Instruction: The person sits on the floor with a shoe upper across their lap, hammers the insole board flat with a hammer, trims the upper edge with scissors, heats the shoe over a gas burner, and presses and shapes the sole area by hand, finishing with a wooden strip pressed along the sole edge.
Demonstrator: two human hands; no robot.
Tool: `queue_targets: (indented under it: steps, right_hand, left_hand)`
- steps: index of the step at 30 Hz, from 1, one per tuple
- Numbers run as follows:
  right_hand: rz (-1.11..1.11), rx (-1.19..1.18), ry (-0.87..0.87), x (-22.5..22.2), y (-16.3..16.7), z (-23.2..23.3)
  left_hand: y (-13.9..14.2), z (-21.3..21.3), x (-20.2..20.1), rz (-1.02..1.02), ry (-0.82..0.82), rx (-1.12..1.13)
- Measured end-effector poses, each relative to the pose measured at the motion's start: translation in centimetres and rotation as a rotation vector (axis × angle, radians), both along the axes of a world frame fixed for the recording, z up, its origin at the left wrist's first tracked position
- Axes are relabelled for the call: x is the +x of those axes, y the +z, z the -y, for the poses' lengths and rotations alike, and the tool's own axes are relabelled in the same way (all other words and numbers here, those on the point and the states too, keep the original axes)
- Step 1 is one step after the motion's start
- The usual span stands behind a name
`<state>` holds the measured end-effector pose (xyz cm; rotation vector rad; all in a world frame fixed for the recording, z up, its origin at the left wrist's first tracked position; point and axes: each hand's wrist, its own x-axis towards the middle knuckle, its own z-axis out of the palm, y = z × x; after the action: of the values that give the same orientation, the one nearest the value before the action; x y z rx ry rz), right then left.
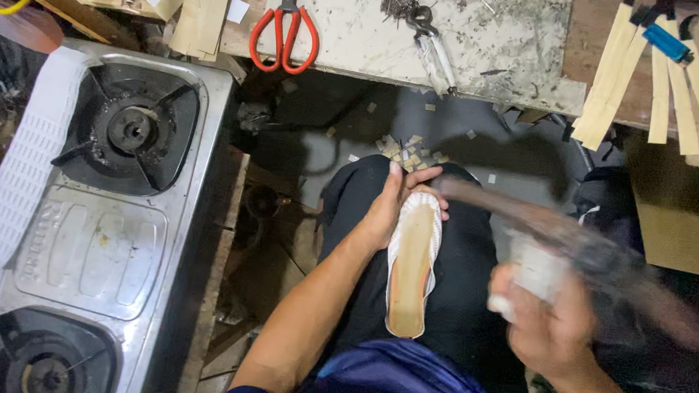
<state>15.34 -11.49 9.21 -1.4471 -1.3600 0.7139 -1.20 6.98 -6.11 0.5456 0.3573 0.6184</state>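
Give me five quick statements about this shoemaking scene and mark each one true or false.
1. The left hand holds a shoe sole on the lap. True.
2. The right hand is empty. False: it grips a tool, blurred by motion.
3. Red-handled scissors lie on the worktop. True.
4. A pot sits on the gas stove. False: both burners are bare.
5. The pale strips lie on the stove. False: they lie at the worktop's right end.
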Motion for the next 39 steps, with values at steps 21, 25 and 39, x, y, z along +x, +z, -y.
queue_targets:
  steps: [21, 25, 39]
  right_hand:
    - [0.082, -0.799, -0.174, -1.3, -2.4, -0.2]
    - [-0.304, 0.066, -0.156, -0.8, -1.6, 2.7]
    - [0.070, -0.380, -0.311, 3.0, -1.2, -7.2]
  left_hand:
    - [-0.8, -0.1, 0.5, -0.279, -0.003, 0.208]
    - [-1.0, 0.0, 0.4, -0.180, -0.014, 0.094]
    - [0.9, 0.2, 0.1, -0.211, -0.024, 0.144]
